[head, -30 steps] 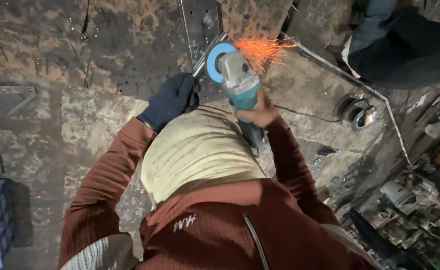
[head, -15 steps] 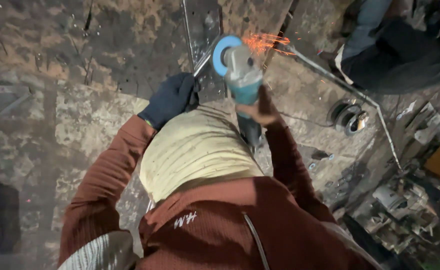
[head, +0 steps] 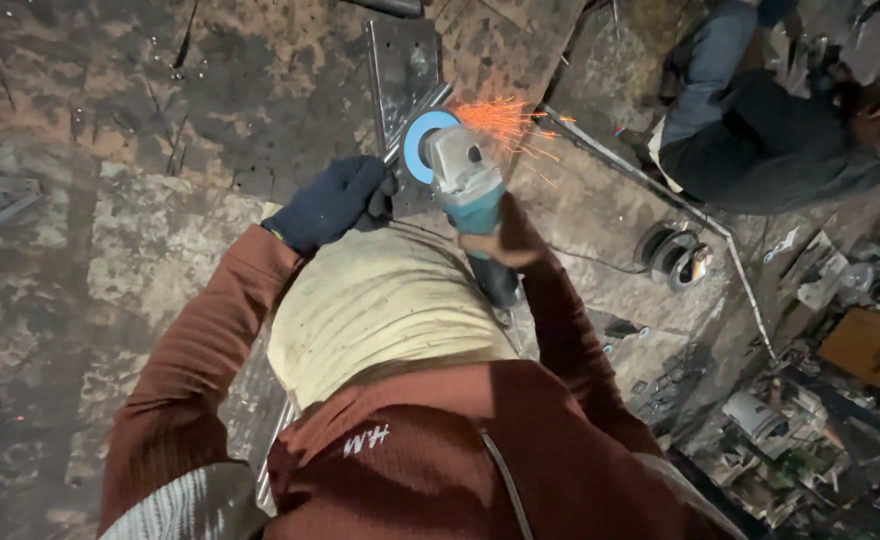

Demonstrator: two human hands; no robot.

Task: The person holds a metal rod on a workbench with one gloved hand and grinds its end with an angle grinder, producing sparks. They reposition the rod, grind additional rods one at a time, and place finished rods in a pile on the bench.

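Gripping a teal angle grinder, bare right hand closed around its body; gloved left hand clamped on metal bar; orange sparks at disc, floor level.

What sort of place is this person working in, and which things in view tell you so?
Probably a metalworking or welding workshop: an angle grinder throws sparks off a metal plate, held by the right hand, with metal scrap on the stained floor.

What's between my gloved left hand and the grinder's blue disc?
In the head view, only the metal bar that the left hand steadies; the blue disc meets it.
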